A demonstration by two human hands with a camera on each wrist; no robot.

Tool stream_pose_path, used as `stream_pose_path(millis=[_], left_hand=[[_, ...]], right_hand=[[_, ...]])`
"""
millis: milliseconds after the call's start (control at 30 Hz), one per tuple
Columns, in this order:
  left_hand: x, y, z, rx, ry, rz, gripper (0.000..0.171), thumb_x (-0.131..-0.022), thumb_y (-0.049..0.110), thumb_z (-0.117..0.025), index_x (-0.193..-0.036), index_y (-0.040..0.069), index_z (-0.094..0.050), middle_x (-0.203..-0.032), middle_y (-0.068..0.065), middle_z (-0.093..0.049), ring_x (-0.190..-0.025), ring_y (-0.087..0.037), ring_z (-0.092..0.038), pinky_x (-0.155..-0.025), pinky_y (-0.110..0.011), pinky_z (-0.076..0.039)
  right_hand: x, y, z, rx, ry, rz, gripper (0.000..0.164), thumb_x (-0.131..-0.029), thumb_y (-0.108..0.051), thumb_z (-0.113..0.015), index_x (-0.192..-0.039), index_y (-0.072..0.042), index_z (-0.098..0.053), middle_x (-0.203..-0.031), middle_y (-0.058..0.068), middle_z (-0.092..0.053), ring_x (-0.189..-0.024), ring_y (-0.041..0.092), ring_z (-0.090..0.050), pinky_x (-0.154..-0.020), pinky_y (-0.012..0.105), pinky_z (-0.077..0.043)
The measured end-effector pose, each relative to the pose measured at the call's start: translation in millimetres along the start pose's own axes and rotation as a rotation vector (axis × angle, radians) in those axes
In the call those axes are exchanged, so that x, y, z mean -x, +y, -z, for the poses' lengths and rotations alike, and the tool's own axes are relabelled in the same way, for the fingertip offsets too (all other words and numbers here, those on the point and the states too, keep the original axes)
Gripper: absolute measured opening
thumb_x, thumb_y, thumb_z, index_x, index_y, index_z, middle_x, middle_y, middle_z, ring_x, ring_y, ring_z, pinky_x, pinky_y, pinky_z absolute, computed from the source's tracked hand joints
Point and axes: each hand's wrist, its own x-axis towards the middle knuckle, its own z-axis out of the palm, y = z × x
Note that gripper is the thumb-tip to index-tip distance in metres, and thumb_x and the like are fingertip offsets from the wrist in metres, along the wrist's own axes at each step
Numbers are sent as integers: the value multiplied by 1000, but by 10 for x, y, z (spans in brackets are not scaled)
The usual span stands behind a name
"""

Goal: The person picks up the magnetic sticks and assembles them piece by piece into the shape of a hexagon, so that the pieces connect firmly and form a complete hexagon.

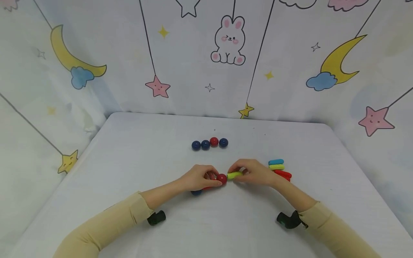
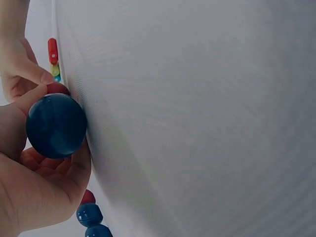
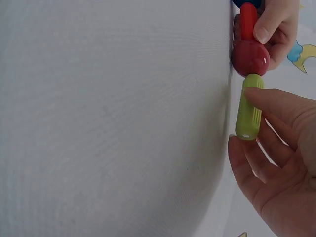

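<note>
My left hand (image 1: 195, 178) grips a red ribbed rod (image 3: 248, 22) near the middle of the table. A blue ball (image 2: 56, 126) sits on the rod's near-left end and a red ball (image 1: 221, 178) on its other end. My right hand (image 1: 255, 172) pinches a yellow-green ribbed rod (image 3: 250, 108) between thumb and fingers. In the right wrist view, that rod's tip meets the red ball, in line with the red rod; how deep it sits cannot be seen. Fingers partly cover the red rod in the head view.
Farther back, three blue balls (image 1: 205, 144) and one red ball (image 1: 214, 142) stand in a row. Right of my right hand lie a blue rod (image 1: 276, 162), a yellow-green rod (image 1: 276, 167) and red rods (image 1: 283, 174). A patterned cloth (image 1: 193, 53) hangs behind the white table (image 1: 145, 143).
</note>
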Motion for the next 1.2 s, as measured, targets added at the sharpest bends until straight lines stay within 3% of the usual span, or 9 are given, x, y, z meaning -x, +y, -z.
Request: stream_pose_path(millis=[267,500,800,900,1000,1100,1200], left_hand=[[3,-27,17,-11,8,8,29,-88,30,-74,-109,11,-68,-79,6,-62,-71,-8,-56,-64,-22,-48],[-63,15,20,-87,33,-29,32,-88,32,-72,-111,10,-68,-87,5,-64,-78,-11,-56,-70,-23,-48],[-146,19,-28,-136,37,-49,20,-87,29,-74,-95,11,-72,-79,8,-64,-72,-7,-52,-64,-21,-43],[-133,21,-28,-127,42,-50,18,-86,27,-74,-94,10,-73,-78,8,-63,-72,-7,-52,-63,-21,-42],[-111,32,-22,-121,50,-46,18,-86,26,-75,-95,10,-73,-78,8,-63,-72,-7,-52,-64,-22,-43],[-96,39,-21,-120,55,-44,19,-86,27,-75,-95,10,-73,-79,8,-64,-72,-7,-52,-64,-22,-43],[-86,51,-26,-120,51,-39,19,-86,26,-74,-96,10,-72,-80,7,-64,-72,-8,-52,-64,-22,-43]], right_hand=[[-26,-20,-29,18,-3,26,25,-90,-13,-71,-115,-12,-66,-112,-1,-67,-102,17,-59,-86,33,-52],[-60,-49,-69,-11,-4,4,26,-91,-14,-70,-116,-11,-65,-112,-1,-66,-103,18,-59,-90,35,-51],[-135,-107,-120,-39,3,-28,27,-90,-18,-71,-115,-10,-63,-110,-1,-65,-102,17,-60,-89,32,-52],[-198,-86,-83,-24,73,-61,24,-92,-19,-69,-113,-10,-64,-108,0,-66,-99,17,-60,-88,33,-52],[-316,-29,-28,11,224,-135,25,-94,-21,-67,-116,-9,-64,-111,3,-65,-99,19,-61,-85,34,-53],[-466,29,34,37,366,-231,34,-94,-23,-66,-124,-7,-59,-120,8,-62,-104,23,-60,-84,38,-53],[-597,79,89,31,425,-310,44,-93,-22,-68,-131,-6,-54,-128,12,-57,-109,27,-59,-88,42,-51]])
